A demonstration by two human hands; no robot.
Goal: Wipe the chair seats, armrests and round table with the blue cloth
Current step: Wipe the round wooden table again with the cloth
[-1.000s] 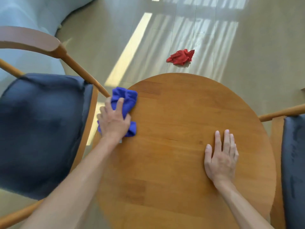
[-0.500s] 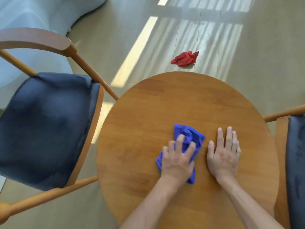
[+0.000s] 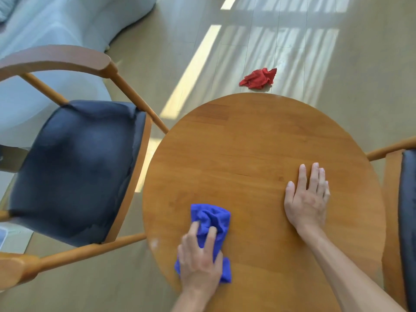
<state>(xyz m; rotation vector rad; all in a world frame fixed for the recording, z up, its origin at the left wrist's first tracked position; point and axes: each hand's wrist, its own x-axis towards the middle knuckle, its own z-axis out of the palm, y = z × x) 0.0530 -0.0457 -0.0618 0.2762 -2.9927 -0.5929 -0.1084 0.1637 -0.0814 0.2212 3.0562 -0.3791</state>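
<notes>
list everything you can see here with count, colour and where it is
round table: 1, honey-brown wood, centre
blue cloth: 1, bunched, on the table's near-left part
chair: 1, wooden frame with dark navy seat, left of the table
second chair: 1, same wood and navy seat, cut off at the right edge
red cloth: 1, crumpled, on the floor beyond the table
sofa: 1, pale blue-grey, top left
left hand: 1, pressing on the blue cloth
right hand: 1, flat on the table, fingers straight
</notes>
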